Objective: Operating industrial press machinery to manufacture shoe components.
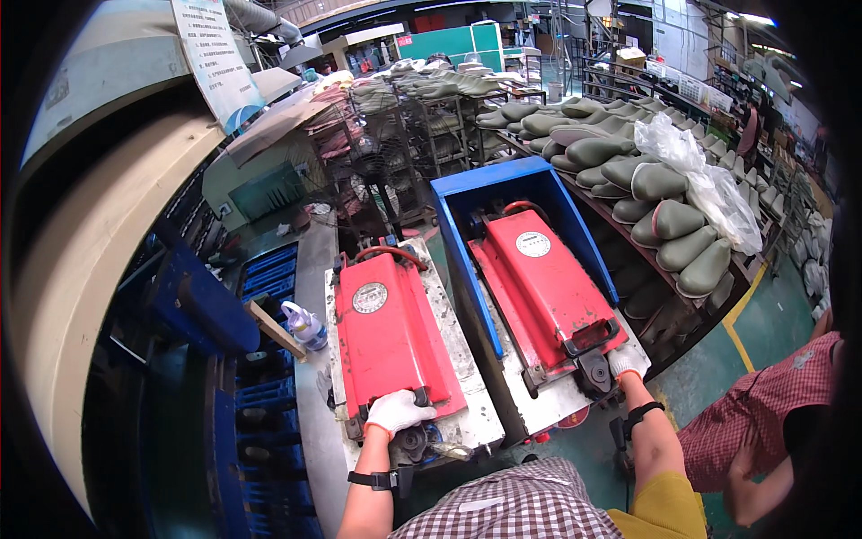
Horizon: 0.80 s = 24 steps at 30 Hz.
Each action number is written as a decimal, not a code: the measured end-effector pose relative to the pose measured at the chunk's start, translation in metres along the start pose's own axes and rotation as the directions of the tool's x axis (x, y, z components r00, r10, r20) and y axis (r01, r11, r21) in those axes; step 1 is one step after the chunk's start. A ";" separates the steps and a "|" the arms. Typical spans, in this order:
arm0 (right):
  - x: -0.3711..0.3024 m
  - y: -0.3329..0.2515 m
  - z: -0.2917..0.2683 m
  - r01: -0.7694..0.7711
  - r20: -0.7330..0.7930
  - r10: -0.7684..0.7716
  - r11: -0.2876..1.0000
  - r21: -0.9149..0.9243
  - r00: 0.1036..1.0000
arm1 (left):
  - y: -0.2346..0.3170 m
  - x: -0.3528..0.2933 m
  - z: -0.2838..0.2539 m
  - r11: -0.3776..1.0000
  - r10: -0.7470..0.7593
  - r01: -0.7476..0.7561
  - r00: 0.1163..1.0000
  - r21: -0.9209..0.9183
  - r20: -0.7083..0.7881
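Two red machine covers lie side by side, each with a round pale label. My left hand [400,411], in a white glove, is closed over the front end of the left red cover [384,328], where a black handle [422,396] partly shows beside the fingers. The right red cover [549,269] sits inside a blue metal hood and has a black handle [590,340] at its front. Beside that handle and a black fitting [593,370], my gloved right hand [628,361] is at the machine's front right corner. Its fingers look curled; what they grip is hidden.
A blue hood [489,184] walls in the right machine. Green shoe-shaped pieces [660,182] and clear plastic [705,184] fill a rack at right. A lidded bottle [303,325] stands on a metal ledge at left. A person in a checked garment [754,413] is close on my right.
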State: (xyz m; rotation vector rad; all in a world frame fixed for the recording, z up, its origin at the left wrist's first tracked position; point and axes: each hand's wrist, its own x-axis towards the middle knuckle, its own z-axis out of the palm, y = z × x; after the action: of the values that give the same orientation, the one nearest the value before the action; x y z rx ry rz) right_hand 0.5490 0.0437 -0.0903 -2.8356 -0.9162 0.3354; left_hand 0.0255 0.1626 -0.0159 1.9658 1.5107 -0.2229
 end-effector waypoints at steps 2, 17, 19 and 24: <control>-0.012 -0.012 -0.012 0.005 0.014 -0.005 1.000 0.018 1.000 | -0.002 -0.001 -0.001 1.000 -0.016 0.016 1.000 0.001 0.011; -0.007 -0.007 -0.006 -0.007 0.003 0.007 1.000 -0.011 1.000 | 0.009 -0.007 -0.008 1.000 -0.027 0.027 0.999 0.012 0.019; -0.003 -0.001 -0.001 -0.004 -0.011 0.004 1.000 -0.009 1.000 | 0.010 -0.005 -0.007 1.000 -0.017 0.017 1.000 0.009 0.015; -0.007 -0.004 -0.003 0.031 -0.039 -0.032 0.999 -0.008 0.999 | -0.001 0.001 0.001 1.000 -0.009 0.009 1.000 0.000 -0.003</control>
State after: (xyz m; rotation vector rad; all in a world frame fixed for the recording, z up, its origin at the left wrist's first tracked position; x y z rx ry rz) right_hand 0.5419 0.0425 -0.0858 -2.8207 -0.9552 0.2731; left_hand 0.0250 0.1626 -0.0177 1.9607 1.5219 -0.2238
